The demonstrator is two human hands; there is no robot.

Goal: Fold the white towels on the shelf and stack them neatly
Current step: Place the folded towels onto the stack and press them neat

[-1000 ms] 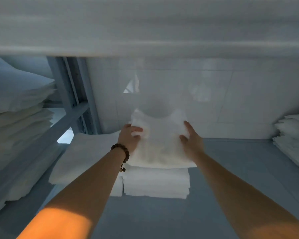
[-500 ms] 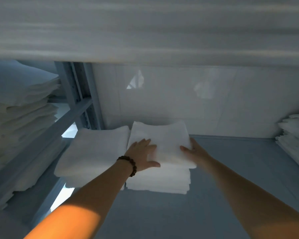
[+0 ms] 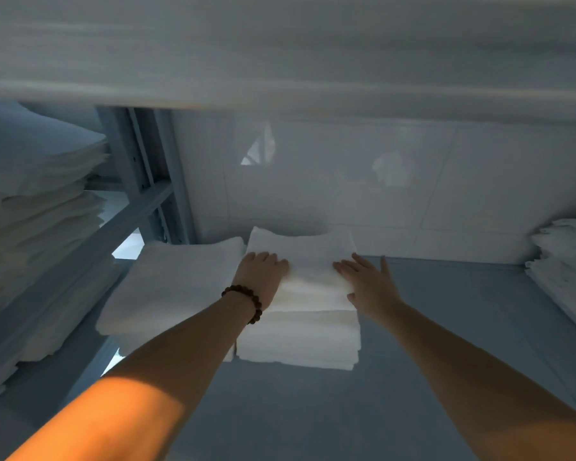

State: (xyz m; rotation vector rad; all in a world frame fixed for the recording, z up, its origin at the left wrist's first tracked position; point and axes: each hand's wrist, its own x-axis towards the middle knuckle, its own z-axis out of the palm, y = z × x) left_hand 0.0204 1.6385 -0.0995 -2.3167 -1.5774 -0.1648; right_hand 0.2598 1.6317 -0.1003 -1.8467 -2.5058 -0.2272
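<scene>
Towels seem nearly done: your folded towel lies atop the stack under your flat, spread left hand and right hand, so probably only squaring its edges remains.

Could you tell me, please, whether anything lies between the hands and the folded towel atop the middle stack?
Nothing visible does. The left hand and the right hand both rest flat on the top towel, which already lies on the middle stack; the neighbouring stack sits beside it, to the left.
</scene>
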